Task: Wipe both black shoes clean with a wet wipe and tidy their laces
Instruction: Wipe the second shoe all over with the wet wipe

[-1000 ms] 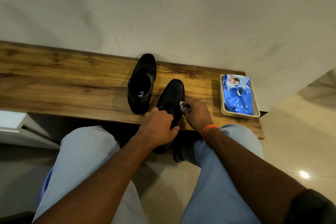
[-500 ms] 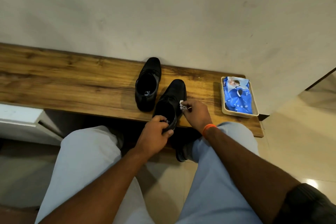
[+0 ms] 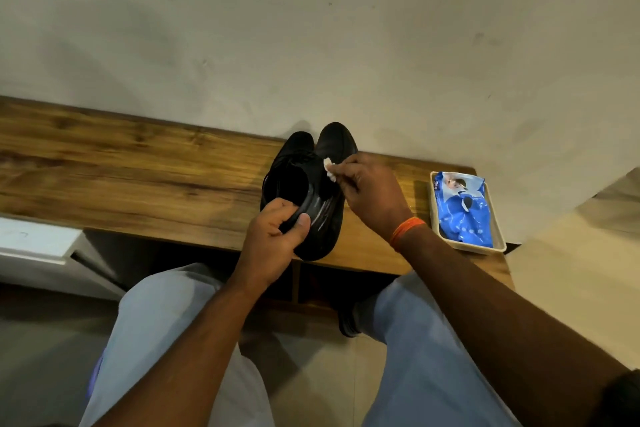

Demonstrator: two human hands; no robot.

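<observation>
Here the left hand grips the heel of the right shoe on the bench; the right hand pinches a wipe against it. Right of the shoes, a tray holds a blue packet.

Both hands at the shoe, arms reaching forward over the knees

The left hand curls round the heel rim of the near shoe, thumb pressed on its outer side. The right hand, an orange band at its wrist, pinches a small white wipe against that shoe's upper, forearm angled in from the right.
</observation>
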